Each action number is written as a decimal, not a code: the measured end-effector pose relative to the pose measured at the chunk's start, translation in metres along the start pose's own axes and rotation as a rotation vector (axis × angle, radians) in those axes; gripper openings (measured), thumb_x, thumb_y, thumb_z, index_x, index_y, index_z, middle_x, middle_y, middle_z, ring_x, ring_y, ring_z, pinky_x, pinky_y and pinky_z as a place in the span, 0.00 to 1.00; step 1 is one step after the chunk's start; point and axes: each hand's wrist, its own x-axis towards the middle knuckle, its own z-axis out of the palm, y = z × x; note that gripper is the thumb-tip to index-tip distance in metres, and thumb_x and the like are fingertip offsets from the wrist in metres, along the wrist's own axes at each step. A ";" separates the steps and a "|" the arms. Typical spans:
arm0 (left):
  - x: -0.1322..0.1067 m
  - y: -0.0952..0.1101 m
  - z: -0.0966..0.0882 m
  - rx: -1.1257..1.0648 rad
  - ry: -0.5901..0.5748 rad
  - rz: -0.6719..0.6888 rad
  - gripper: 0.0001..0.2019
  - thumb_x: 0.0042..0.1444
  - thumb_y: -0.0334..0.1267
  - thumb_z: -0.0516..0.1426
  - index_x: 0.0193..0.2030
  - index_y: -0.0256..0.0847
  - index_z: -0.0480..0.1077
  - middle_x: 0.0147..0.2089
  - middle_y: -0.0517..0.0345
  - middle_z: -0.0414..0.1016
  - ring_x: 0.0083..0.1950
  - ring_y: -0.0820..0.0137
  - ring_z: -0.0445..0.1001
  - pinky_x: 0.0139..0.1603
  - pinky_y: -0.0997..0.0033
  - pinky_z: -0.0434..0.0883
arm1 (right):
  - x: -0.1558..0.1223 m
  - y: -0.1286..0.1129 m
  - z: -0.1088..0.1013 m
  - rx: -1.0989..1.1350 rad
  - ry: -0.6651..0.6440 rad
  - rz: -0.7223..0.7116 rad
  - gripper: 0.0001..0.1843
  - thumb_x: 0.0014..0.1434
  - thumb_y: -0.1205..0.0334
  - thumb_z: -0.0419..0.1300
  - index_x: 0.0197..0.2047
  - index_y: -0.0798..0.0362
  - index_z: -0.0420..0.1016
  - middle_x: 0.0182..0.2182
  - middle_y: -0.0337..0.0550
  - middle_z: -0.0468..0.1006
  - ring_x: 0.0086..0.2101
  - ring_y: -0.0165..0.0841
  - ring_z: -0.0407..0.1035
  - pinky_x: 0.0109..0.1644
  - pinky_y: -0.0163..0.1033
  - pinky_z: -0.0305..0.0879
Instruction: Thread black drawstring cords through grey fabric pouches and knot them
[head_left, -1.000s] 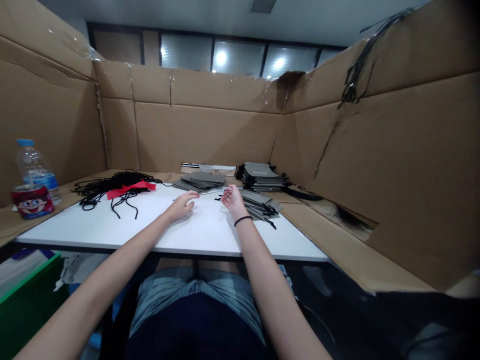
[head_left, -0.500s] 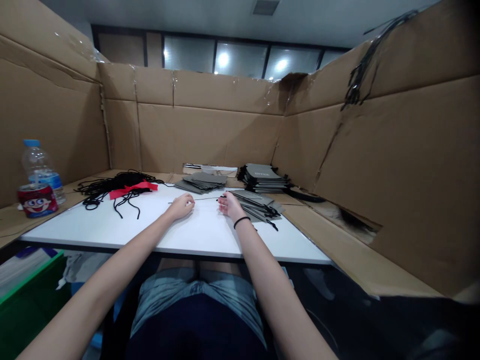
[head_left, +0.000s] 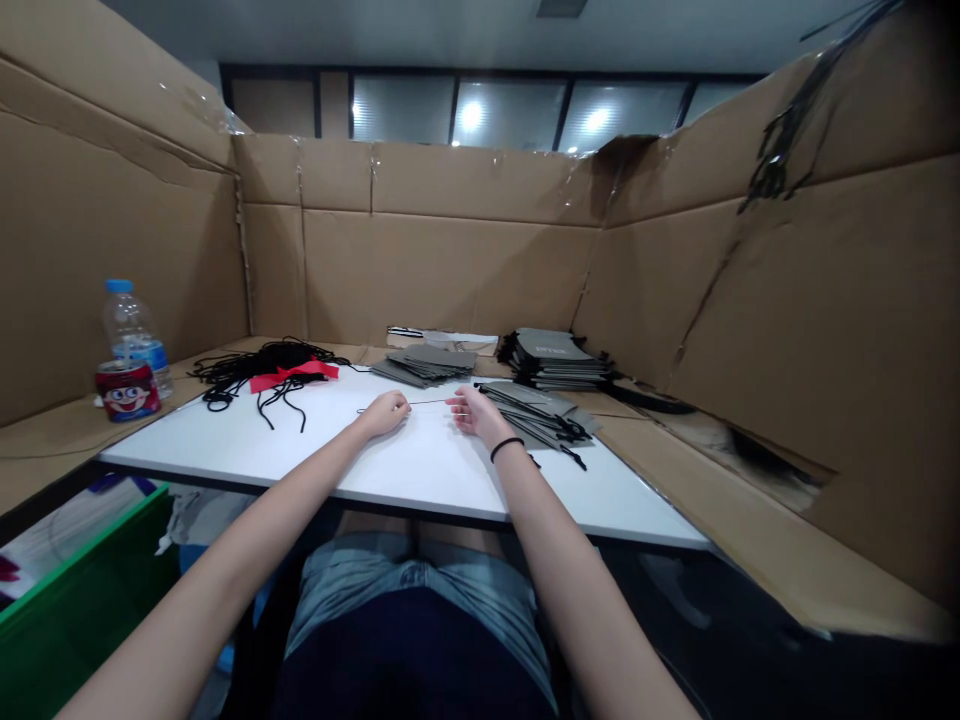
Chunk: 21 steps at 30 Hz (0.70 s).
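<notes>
A thin dark strand [head_left: 429, 402], too fine to tell whether cord or wire, stretches nearly straight between my hands above the white table [head_left: 300, 440]. My left hand [head_left: 386, 414] is closed in a pinch on it, and a short end pokes out to the left. The fingers of my right hand [head_left: 474, 412] are loosely curled where the strand meets them; their exact grip is partly hidden. Just right of that hand lie fanned grey drawstring pouches [head_left: 536, 408] with black cords. Flat grey pieces [head_left: 426, 363] are spread behind both hands.
A bundle of black cords [head_left: 262, 362] with a red strip [head_left: 296, 376] lies at left. Neatly stacked grey pouches [head_left: 553, 355] stand back right. A can [head_left: 129, 392] and a bottle [head_left: 135, 325] are far left. Cardboard walls [head_left: 442, 265] enclose the table; a green bin [head_left: 97, 570] sits below left.
The whole view has shifted, so the scene sits further right. My hands keep nearly the same place over the table, with the strand still between them.
</notes>
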 end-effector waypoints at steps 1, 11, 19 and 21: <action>0.000 0.000 0.000 0.005 -0.009 -0.002 0.14 0.56 0.39 0.48 0.32 0.37 0.74 0.42 0.47 0.76 0.44 0.60 0.73 0.51 0.62 0.68 | -0.001 0.000 0.000 -0.008 -0.003 -0.007 0.09 0.59 0.62 0.51 0.30 0.56 0.68 0.16 0.35 0.64 0.17 0.25 0.57 0.21 0.30 0.58; -0.008 0.015 -0.011 0.103 -0.034 0.054 0.11 0.54 0.34 0.50 0.33 0.38 0.75 0.46 0.49 0.76 0.47 0.63 0.74 0.52 0.65 0.67 | -0.005 0.000 0.001 -0.047 -0.028 -0.040 0.09 0.59 0.63 0.51 0.30 0.55 0.68 0.17 0.35 0.64 0.18 0.24 0.58 0.22 0.29 0.59; -0.071 0.067 -0.171 0.432 1.080 0.358 0.07 0.57 0.30 0.51 0.36 0.38 0.71 0.36 0.55 0.75 0.43 0.67 0.72 0.51 0.60 0.65 | -0.004 -0.001 0.001 -0.026 -0.043 -0.064 0.10 0.60 0.64 0.50 0.30 0.56 0.69 0.19 0.35 0.65 0.18 0.23 0.58 0.22 0.29 0.60; -0.101 0.062 -0.221 0.455 1.368 0.233 0.08 0.57 0.27 0.50 0.40 0.35 0.69 0.39 0.53 0.72 0.43 0.68 0.70 0.51 0.61 0.65 | -0.004 -0.002 0.001 -0.014 -0.035 -0.062 0.10 0.60 0.65 0.50 0.30 0.56 0.69 0.18 0.35 0.65 0.18 0.23 0.58 0.22 0.30 0.59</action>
